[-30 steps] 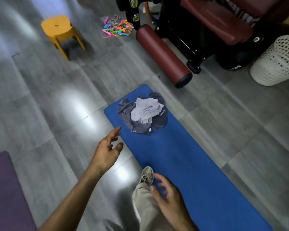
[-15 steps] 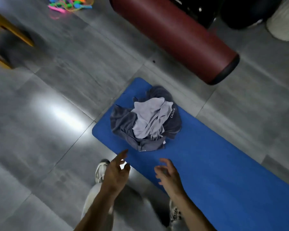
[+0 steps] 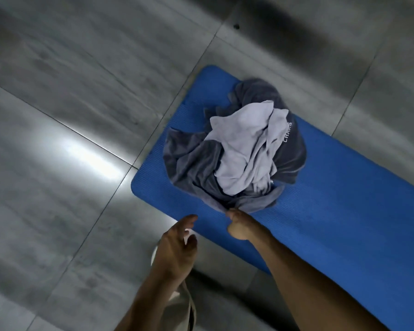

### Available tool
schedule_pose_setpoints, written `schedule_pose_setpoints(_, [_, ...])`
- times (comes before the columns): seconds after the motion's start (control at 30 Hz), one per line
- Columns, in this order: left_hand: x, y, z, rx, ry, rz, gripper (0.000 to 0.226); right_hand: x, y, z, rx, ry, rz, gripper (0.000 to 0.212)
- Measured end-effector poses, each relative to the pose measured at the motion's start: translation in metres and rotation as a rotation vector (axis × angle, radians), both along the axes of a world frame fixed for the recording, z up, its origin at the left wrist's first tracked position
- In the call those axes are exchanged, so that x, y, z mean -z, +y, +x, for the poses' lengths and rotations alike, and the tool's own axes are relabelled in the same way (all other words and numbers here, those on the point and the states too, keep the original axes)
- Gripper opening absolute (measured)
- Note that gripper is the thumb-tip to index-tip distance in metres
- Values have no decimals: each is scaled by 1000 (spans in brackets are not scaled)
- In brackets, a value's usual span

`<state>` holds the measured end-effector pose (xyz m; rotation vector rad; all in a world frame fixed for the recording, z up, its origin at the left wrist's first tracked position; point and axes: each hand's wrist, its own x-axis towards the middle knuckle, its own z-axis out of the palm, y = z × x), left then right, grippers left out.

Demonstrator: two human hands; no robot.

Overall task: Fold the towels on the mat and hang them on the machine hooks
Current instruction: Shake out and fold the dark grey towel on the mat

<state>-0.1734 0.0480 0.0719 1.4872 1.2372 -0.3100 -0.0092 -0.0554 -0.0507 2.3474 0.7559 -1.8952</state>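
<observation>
A crumpled heap of towels lies at the near end of the blue mat (image 3: 344, 199). A dark grey towel (image 3: 191, 163) wraps around a pale lilac towel (image 3: 244, 149) on top. My right hand (image 3: 239, 225) reaches over the mat's edge and pinches the front hem of the dark grey towel. My left hand (image 3: 177, 247) hovers just left of it above the mat's corner, fingers apart and holding nothing. The machine and its hooks are out of view.
Glossy grey floor tiles (image 3: 69, 139) surround the mat, with a bright light glare on the left. My beige trouser leg (image 3: 182, 306) shows between my forearms at the bottom.
The view has dropped closer to the pile. My right hand moved forward and took hold of the dark towel's front hem. My left hand followed forward beside it.
</observation>
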Motion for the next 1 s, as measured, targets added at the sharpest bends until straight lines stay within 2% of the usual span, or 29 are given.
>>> schedule_pose_setpoints(0.07, [-20, 0, 3, -35, -24, 15, 37, -35, -11, 1, 139, 12, 55, 44])
schedule_pose_setpoints(0.17, [-65, -3, 11, -34, -38, 33, 39, -116, -28, 4, 420, 37, 268, 23])
schedule_pose_setpoints(0.27, [-135, -13, 23, -19, -110, 64, 45, -222, -51, 23, 605, -4, 464, 28])
schedule_pose_setpoints(0.33, [-185, -25, 29, 6, -156, 51, 53, -299, -66, 40, 629, -14, 546, 41])
schedule_pose_setpoints(0.43, [-260, -44, 47, 39, -180, 62, 50, -417, -87, 61, 624, 3, 639, 51])
schedule_pose_setpoints(0.57, [-348, -76, 81, 122, -246, 203, 66, -554, -115, 78, 668, 152, 826, 46])
schedule_pose_setpoints(0.67, [-401, -105, 111, 225, -366, 366, 63, -638, -141, 94, 787, 324, 976, 33])
schedule_pose_setpoints(0.73, [-434, -127, 133, 166, -395, 316, 54, -679, -163, 107, 783, 408, 1069, 31])
schedule_pose_setpoints(0.77, [-454, -139, 142, 125, -388, 270, 41, -695, -176, 115, 767, 411, 1107, 33])
schedule_pose_setpoints(0.8, [-473, -148, 150, 168, -397, 276, 31, -705, -187, 122, 764, 398, 1138, 38])
schedule_pose_setpoints(0.9, [-522, -185, 164, 226, -480, 74, 28, -739, -231, 150, 796, 307, 1201, 49])
schedule_pose_setpoints(1.0, [-539, -206, 164, 222, -466, 91, 15, -766, -269, 174, 815, 69, 1246, 54])
